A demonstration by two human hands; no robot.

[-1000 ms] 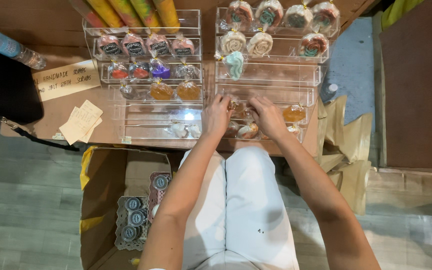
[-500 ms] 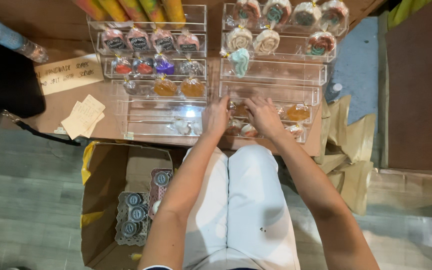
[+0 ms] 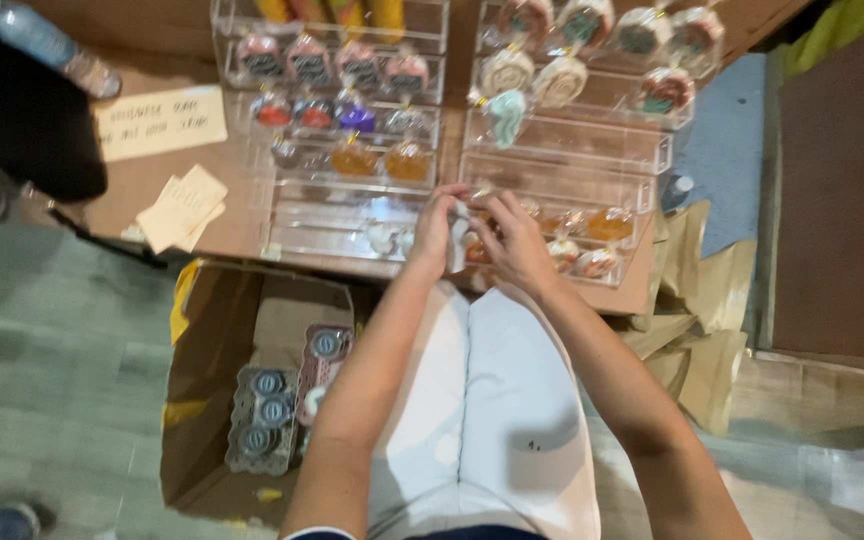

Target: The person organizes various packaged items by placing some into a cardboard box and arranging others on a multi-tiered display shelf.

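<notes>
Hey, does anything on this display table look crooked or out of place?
One thing: a pale green wrapped piece in the right clear tiered stand hangs over its shelf edge, off its row. The loose tan cards lie fanned unevenly. Both hands hold a small wrapped item.

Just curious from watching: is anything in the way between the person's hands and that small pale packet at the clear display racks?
Nothing visible: the left hand and right hand already meet around the small pale packet, over the clear rack.
</notes>
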